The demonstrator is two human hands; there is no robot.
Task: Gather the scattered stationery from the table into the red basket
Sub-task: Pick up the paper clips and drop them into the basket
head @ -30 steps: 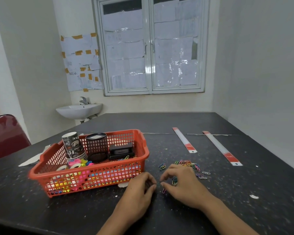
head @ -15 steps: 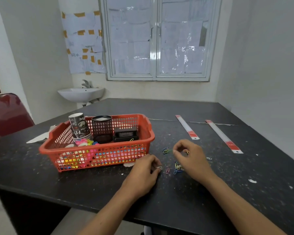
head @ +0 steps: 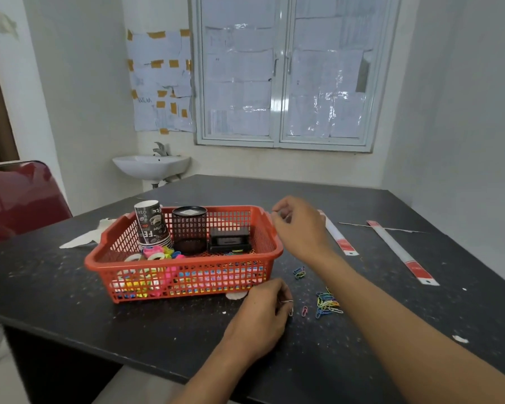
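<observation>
The red basket (head: 216,279) was seen left of centre on the dark table (head: 70,301), and paper cups (head: 152,225), a mesh pen holder (head: 189,228), a black box (head: 230,239) and tape rolls (head: 155,255) were already held in it.

The right hand (head: 299,228) was raised at the basket's right rim with its fingers drawn together as if in a pinch; whether anything was held there could not be told. The left hand (head: 263,313) was rested on the table below the basket, fingers curled, and a few of the paper clips (head: 327,304) appeared to be pinched at their tips. The main heap lay just right of that hand, with a smaller cluster (head: 299,272) above it. Two long white strips with red ends (head: 403,252) lay towards the right of the frame.

Several slips were judged possible. Since the right hand was placed over the rim rather than well inside, anything released could be dropped onto the table. Clips could be passed through the open mesh wall if scattered against it. Loose clips could be swept towards the near table edge by the left wrist. The strips looked long for the basket and could be tipped out.
</observation>
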